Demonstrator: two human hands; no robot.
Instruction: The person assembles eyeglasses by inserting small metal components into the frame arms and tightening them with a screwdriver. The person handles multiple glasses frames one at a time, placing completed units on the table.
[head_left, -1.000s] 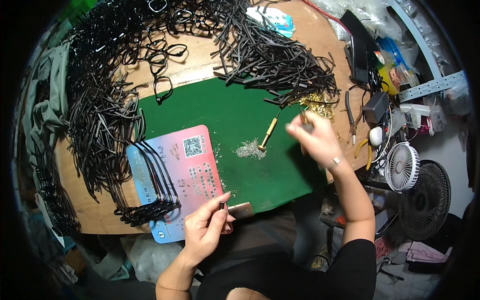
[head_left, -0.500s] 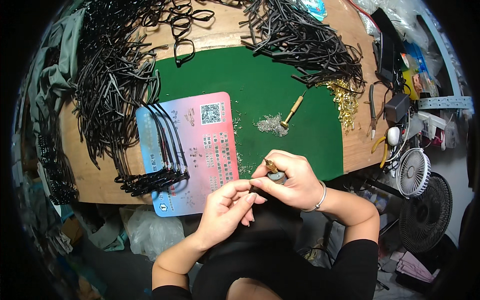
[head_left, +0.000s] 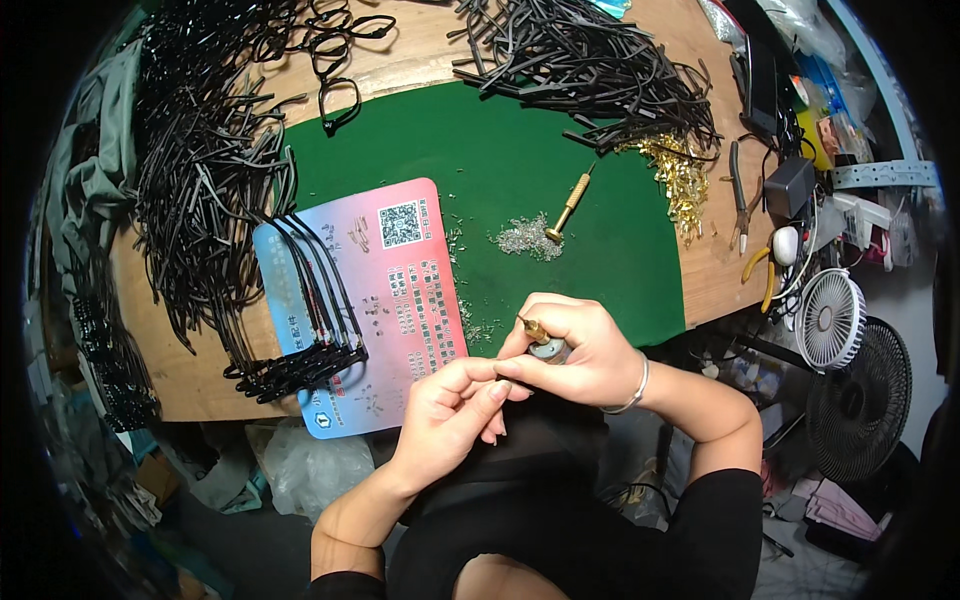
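My right hand point(head_left: 590, 360) is wrapped round what looks like an electric screwdriver point(head_left: 547, 346), with a grey body and a brass-coloured nose tilted up to the left. Fingertips of my left hand point(head_left: 447, 420) are pinched together and meet the right hand's fingers; what they hold is hidden. Both hands are over the near edge of the green mat point(head_left: 400, 130). Beyond them lies a pile of tiny silver screws point(head_left: 530, 238), with a brass screwdriver point(head_left: 570, 207) resting against it. A pink and blue printed mat point(head_left: 395, 330) lies to the left of the hands.
Black glasses temples point(head_left: 310, 360) lie in a row across the printed mat. Heaps of dark temples point(head_left: 600, 85) stand far right and left point(head_left: 200, 210). Gold-coloured small parts point(head_left: 680, 190), pliers point(head_left: 740, 195), a white fan point(head_left: 832, 318) and black spectacle frames point(head_left: 340, 100) surround the mat.
The whole view has shifted slightly, with the table things moving left. My hands keep nearly the same pose. The small dark piece seen between my left fingers is now hidden.
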